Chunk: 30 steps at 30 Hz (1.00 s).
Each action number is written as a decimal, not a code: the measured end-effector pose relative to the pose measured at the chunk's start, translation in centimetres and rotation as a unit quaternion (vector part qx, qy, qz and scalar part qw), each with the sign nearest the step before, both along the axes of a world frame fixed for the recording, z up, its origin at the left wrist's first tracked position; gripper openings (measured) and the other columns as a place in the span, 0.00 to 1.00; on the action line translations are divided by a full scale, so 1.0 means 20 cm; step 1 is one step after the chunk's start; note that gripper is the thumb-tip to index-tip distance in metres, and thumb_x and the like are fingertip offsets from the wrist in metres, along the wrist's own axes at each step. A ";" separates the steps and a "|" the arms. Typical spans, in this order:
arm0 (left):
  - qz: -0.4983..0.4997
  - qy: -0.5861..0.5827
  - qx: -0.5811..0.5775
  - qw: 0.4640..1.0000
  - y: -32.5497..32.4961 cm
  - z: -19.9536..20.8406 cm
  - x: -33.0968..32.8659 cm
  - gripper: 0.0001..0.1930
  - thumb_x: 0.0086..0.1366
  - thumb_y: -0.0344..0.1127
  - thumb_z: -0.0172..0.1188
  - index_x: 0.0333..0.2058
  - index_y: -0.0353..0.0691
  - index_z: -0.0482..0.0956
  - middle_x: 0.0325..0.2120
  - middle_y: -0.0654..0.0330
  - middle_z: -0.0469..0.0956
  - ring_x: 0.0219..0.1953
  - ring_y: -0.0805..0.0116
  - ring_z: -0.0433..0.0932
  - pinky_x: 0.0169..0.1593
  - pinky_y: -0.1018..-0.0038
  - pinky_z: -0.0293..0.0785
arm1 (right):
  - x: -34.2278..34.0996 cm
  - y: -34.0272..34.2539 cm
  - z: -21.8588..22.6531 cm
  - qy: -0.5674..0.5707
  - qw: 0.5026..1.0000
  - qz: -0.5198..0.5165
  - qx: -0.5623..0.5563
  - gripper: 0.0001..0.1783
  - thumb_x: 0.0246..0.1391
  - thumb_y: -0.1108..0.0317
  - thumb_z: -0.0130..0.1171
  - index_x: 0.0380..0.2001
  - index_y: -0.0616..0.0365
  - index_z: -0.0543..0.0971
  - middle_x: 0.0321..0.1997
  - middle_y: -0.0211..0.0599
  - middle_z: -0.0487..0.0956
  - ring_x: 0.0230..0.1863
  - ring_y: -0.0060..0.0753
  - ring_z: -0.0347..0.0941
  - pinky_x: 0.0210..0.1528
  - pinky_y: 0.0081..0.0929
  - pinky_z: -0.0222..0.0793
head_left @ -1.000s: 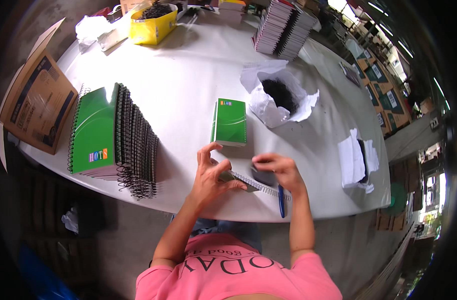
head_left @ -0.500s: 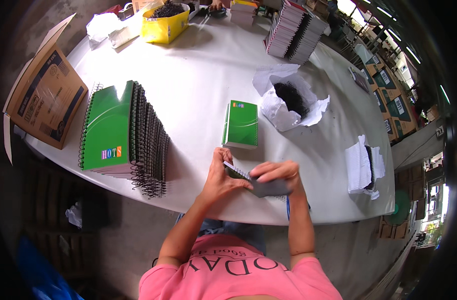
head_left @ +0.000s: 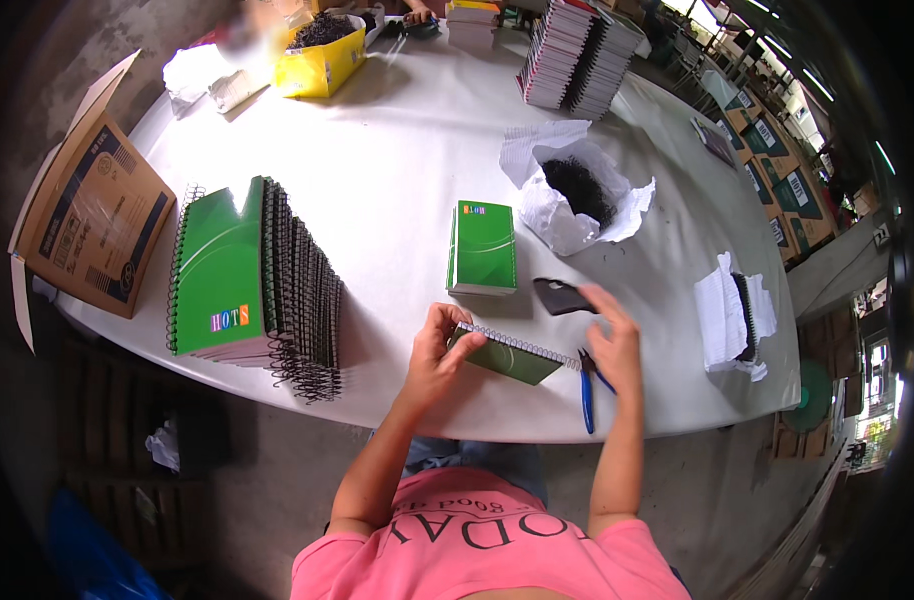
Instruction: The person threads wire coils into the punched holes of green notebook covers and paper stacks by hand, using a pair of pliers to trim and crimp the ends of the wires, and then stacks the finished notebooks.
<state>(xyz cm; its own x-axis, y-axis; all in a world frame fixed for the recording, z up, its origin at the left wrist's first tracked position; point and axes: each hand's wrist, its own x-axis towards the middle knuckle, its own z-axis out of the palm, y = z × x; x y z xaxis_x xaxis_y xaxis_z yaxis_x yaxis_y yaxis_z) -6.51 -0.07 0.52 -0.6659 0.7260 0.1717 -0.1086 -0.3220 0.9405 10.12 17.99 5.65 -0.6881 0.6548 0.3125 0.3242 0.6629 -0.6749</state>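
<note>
My left hand (head_left: 442, 358) is closed on the left end of a green wire-bound notebook (head_left: 517, 358), thumb on its cover. The notebook is tilted, with its spiral edge up and away from me. My right hand (head_left: 615, 345) is beyond the notebook's right end, its fingers at the edge of a dark, flat, curved piece (head_left: 560, 297); the thumb's grip is partly hidden. Blue-handled pliers (head_left: 587, 395) lie below my right hand, by the notebook's end. A small stack of green notebooks (head_left: 483, 245) sits just past my hands.
A tall stack of spiral-bound green notebooks (head_left: 222, 270) stands left, beside an open cardboard box (head_left: 107, 215). Crumpled white paper (head_left: 547, 220) holds black wire coils; another paper bundle (head_left: 722, 320) lies right. A yellow box (head_left: 322, 70), more notebooks (head_left: 577, 60) and another person's hand (head_left: 419, 14) are at the back.
My right hand has moved away from the notebook, up and to the right, with the dark piece. The notebook's green cover and the pliers now show more fully.
</note>
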 end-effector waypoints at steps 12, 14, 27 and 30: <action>0.228 0.263 0.037 0.937 0.00 0.15 0.12 0.42 0.48 0.21 0.70 0.61 0.33 0.57 0.26 0.60 0.80 0.28 0.75 0.77 0.35 0.80 0.72 | 0.31 -0.45 -0.21 -0.099 0.979 -0.169 0.065 0.30 0.63 0.58 0.43 0.64 0.60 0.56 0.52 0.53 0.67 0.49 0.53 0.65 0.54 0.44 0.57; 0.243 0.282 0.037 0.927 -0.02 0.18 0.13 0.44 0.48 0.22 0.70 0.62 0.31 0.53 0.26 0.59 0.80 0.28 0.74 0.77 0.34 0.79 0.71 | 0.21 -0.50 -0.10 0.059 0.987 -0.120 -0.084 0.30 0.61 0.60 0.46 0.63 0.60 0.57 0.50 0.53 0.67 0.48 0.52 0.65 0.53 0.39 0.59; 0.259 0.278 0.047 0.924 -0.07 0.20 0.15 0.46 0.51 0.14 0.61 0.65 0.31 0.42 0.29 0.57 0.79 0.31 0.72 0.75 0.35 0.78 0.73 | -0.04 -0.68 0.20 0.041 0.996 0.059 0.052 0.21 0.55 0.59 0.56 0.52 0.48 0.75 0.47 0.43 0.70 0.45 0.43 0.69 0.48 0.39 0.63; 0.265 0.311 0.045 0.912 -0.07 0.18 0.15 0.47 0.49 0.12 0.60 0.65 0.32 0.42 0.29 0.58 0.77 0.31 0.72 0.74 0.35 0.77 0.74 | 0.00 -0.68 0.17 0.072 0.960 0.130 -0.237 0.22 0.59 0.58 0.52 0.55 0.53 0.70 0.44 0.42 0.72 0.39 0.38 0.72 0.41 0.34 0.69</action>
<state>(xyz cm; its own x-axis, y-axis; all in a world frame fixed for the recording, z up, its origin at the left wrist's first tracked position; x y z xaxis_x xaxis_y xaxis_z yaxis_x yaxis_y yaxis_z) -3.51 -1.40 4.17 -0.6725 0.2954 0.6786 0.6301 -0.2523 0.7344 10.06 4.42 9.14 -0.8199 0.5583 0.1269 0.0688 0.3162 -0.9462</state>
